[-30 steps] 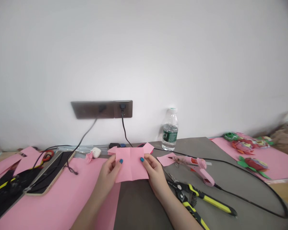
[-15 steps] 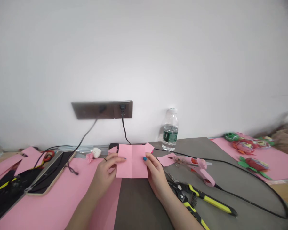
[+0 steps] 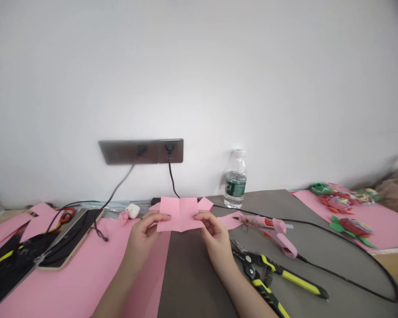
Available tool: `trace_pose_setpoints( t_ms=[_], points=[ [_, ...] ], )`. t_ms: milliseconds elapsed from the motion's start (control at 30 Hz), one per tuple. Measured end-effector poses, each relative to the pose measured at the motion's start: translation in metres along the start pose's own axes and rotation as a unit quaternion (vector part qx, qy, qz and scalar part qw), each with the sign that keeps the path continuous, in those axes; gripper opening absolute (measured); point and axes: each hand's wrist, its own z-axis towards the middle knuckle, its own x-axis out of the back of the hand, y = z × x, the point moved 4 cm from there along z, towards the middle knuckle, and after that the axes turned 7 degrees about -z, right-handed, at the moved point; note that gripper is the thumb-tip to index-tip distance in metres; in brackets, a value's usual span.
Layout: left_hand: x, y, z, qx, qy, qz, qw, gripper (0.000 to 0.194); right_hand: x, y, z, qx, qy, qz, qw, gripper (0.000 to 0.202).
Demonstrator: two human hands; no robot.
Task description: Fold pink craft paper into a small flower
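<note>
A small sheet of pink paper [image 3: 179, 214] with a crease down its middle is held up in front of me. My left hand [image 3: 148, 229] pinches its left edge between thumb and fingers. On the opposite edge, my right hand [image 3: 214, 229] grips it the same way. The sheet bends across its width, its near part tilted toward me. Other pink paper pieces lie just behind it, partly covered. To the right of my right hand are a pink glue gun [image 3: 268, 225] and yellow-and-black pliers [image 3: 252, 265].
A water bottle [image 3: 235, 181] stands by the wall. Large pink paper [image 3: 96, 265] and a phone [image 3: 71, 240] lie at left. A black cable [image 3: 358, 240] loops at right, near paper flowers [image 3: 354, 227] on a pink sheet. Sockets [image 3: 170, 151] are on the wall.
The pink paper has gone from nearly flat toward me to bent across its width and looks shorter. Both hands have shifted slightly and still hold its edges.
</note>
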Motion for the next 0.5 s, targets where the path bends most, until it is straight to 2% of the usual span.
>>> trace_pose_setpoints(
  t_ms=[167, 367, 500],
  points=[
    [0.003, -0.002, 0.0, -0.026, 0.035, -0.013, 0.999, 0.01, 0.004, -0.001, 0.001, 0.007, 0.014, -0.022, 1.0, 0.009],
    [-0.003, 0.0, -0.002, -0.02, -0.001, 0.015, 1.0, 0.011, 0.005, 0.0, 0.002, -0.001, 0.019, -0.006, 1.0, 0.011],
    [-0.009, 0.0, -0.004, -0.001, -0.002, -0.005, 1.0, 0.003, 0.001, -0.003, 0.001, 0.013, 0.01, 0.022, 1.0, 0.031]
  ],
)
